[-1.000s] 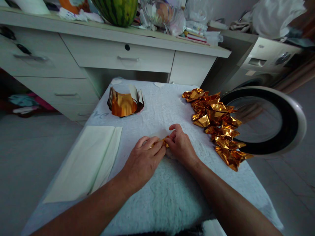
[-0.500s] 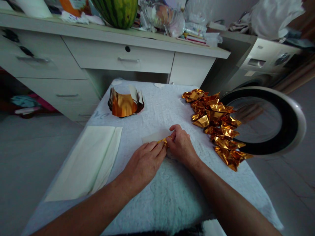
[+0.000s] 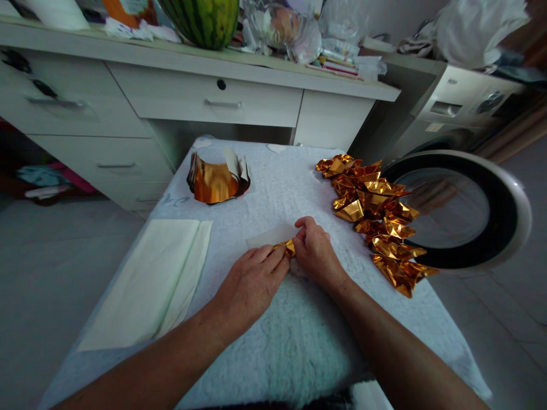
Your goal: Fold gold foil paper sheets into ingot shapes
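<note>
My left hand (image 3: 250,282) and my right hand (image 3: 316,250) meet at the middle of the small white-covered table (image 3: 273,341). Both pinch one small piece of gold foil paper (image 3: 287,246), its white back showing as a pale flap (image 3: 269,236) just beyond my fingers. A heap of folded gold foil pieces (image 3: 376,213) lies along the table's right edge, close to my right hand. At the far left of the table sits a curled stack of gold foil sheets (image 3: 217,179).
A pale cream folded sheet (image 3: 149,279) lies on the table's left side. Behind stands a desk with drawers (image 3: 205,99), a watermelon (image 3: 203,20) and clutter on top. To the right a washing machine's round door (image 3: 461,208) hangs open beside the table.
My hands have drawn slightly toward me, uncovering the white flap of the foil piece. Both still pinch it; nothing else has moved.
</note>
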Tool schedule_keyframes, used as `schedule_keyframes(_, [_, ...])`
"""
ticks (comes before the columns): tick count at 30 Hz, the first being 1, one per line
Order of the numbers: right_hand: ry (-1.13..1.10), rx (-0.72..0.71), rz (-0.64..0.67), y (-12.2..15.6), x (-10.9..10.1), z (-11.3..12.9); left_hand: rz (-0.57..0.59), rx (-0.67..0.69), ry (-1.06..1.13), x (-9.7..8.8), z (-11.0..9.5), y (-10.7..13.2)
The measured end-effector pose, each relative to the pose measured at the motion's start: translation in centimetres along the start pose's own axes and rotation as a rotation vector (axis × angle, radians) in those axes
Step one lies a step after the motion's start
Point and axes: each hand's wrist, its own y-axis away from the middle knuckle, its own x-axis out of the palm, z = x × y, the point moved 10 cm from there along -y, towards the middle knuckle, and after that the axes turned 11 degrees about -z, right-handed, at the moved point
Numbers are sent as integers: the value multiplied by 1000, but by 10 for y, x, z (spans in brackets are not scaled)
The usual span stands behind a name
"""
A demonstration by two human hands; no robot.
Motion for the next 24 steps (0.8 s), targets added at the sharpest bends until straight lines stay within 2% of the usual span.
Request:
schedule_keyframes(9, [104,-23,3,0,0,1,43,-32,28,3,4,0])
schedule_keyframes(14, [138,-29,-4,-4,-3,-9,70,-39,27,8,7,1])
schedule_keyframes(19, [19,-11,72,-13,-3,-21,116,-35,27,9,7,0])
schedule_keyframes(24, [-214,10,118,-11,-13,-18,120,-35,17,7,6,-1])
